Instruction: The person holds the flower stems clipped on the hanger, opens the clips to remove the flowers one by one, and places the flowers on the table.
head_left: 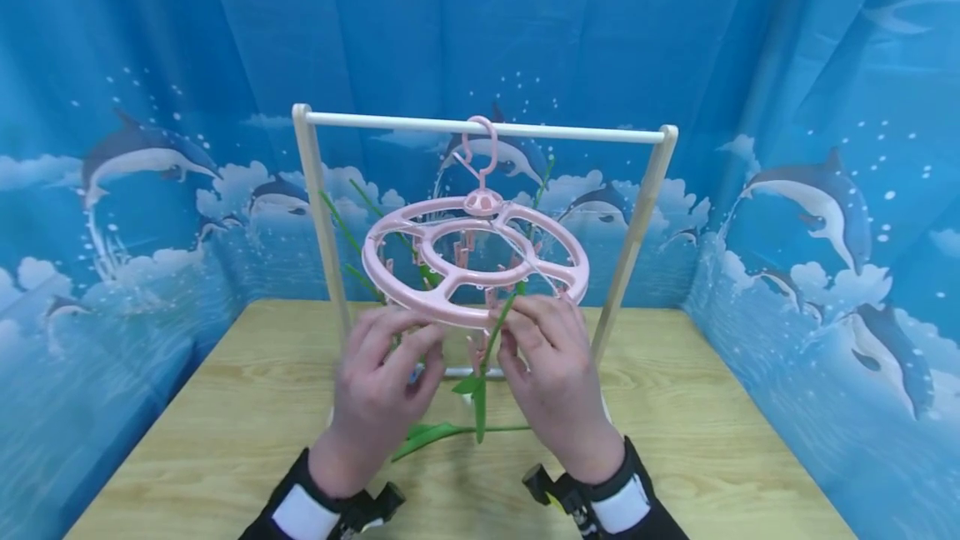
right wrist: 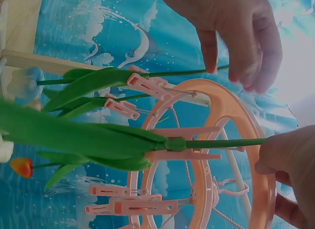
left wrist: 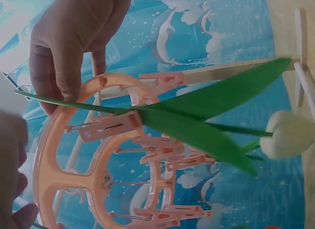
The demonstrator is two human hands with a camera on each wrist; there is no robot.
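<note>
A pink round clip hanger (head_left: 408, 298) hangs with pegs below its rings. At its front, a white tulip (left wrist: 285, 134) is clamped upside down by a pink peg (left wrist: 110, 126), its stem rising past the rim. My right hand (head_left: 555, 373) pinches that stem at the rim between thumb and fingers. My left hand (head_left: 386, 390), slightly blurred, is by the front left rim, fingers loosely bent with nothing seen between them. In the right wrist view, its fingertips are near the stem of a clipped light-blue tulip (right wrist: 29, 83). An orange-red tulip (right wrist: 22, 167) hangs behind.
The hanger's hook (head_left: 491, 144) sits over the white rod (head_left: 390, 121) of a wooden rack (head_left: 633, 232). A green stem with leaves (head_left: 435, 433) lies on the wood-grain table (head_left: 675, 440); its flower is hidden. Dolphin-printed blue curtains (head_left: 810, 107) enclose the back and sides.
</note>
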